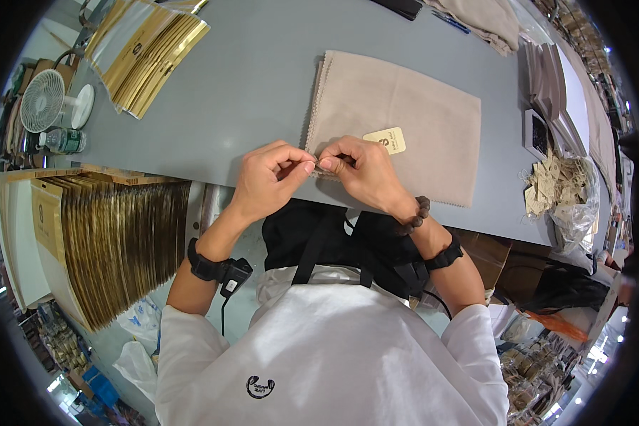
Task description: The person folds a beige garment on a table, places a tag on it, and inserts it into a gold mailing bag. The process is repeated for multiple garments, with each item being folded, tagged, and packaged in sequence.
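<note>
A folded beige cloth (404, 96) with zigzag-cut edges lies on the grey table (245, 80) before me. At its near left corner, the fingertips of my left hand (269, 178) and my right hand (366, 173) almost meet. Between them they pinch a small dark, thin item (317, 161), too small to make out. My right wrist hovers above the cloth. Just past the right hand, a cream card tag (395, 139) with dark printing rests on the cloth, partly covered by that hand.
Gold-and-clear packaging bags (154, 58) lie at the far left, near a white fan (45, 101) and a plastic bottle (66, 140). More bags (117, 239) stand below. At right are a small box of dark pieces (536, 133), stringed tags (556, 183) and stacked sheets (556, 96).
</note>
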Demonstrator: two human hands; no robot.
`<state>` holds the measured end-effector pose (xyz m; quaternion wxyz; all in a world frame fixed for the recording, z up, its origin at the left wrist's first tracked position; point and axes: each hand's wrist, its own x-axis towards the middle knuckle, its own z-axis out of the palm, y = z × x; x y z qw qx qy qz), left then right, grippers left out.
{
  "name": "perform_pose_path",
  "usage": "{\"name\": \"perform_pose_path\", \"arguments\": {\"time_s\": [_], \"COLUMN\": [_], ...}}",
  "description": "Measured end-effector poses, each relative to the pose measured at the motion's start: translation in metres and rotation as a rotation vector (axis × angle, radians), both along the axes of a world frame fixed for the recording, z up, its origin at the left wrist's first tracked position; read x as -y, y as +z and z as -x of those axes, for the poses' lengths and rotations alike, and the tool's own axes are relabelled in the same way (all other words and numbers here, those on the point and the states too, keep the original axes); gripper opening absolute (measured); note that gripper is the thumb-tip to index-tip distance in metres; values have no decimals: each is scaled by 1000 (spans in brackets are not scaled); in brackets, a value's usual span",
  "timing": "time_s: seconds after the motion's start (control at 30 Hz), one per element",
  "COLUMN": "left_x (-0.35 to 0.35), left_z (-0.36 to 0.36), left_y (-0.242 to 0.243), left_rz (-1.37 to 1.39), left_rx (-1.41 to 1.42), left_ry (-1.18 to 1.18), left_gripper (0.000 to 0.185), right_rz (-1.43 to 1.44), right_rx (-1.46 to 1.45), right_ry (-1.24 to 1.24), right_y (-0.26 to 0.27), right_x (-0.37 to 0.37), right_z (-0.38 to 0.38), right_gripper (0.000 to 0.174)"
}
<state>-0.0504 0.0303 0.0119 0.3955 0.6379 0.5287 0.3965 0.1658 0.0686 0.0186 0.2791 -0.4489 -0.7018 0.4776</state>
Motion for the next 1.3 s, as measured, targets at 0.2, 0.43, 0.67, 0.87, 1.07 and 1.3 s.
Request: {"name": "perform_pose_path", "arguments": {"time_s": [0.2,0.43,0.67,0.87,1.07,1.3], "left_x": [-5,-18,-25,-24,-24,-20], "left_z": [1,10,13,11,10,15], "left_y": [0,10,14,18,21,18], "left_rz": [319,522,621,625,636,602], "left_rx": [168,224,227,228,207,203], "left_ry": [36,-66,-105,-96,-95,-74], "left_gripper": [17,19,19,19,18,18], "right_rz": [-160,-594,-668,-665,-710,-458], "right_rx": [-71,-1,78,74,122,-40], "right_ry": [5,52,68,67,102,0], "right_y": [-5,-20,-19,-19,-20,-20], "right_x": [6,6,9,8,7,8], "right_z": [-1,-1,-1,2,1,5], "right_gripper": [14,17,16,14,15,17]}}
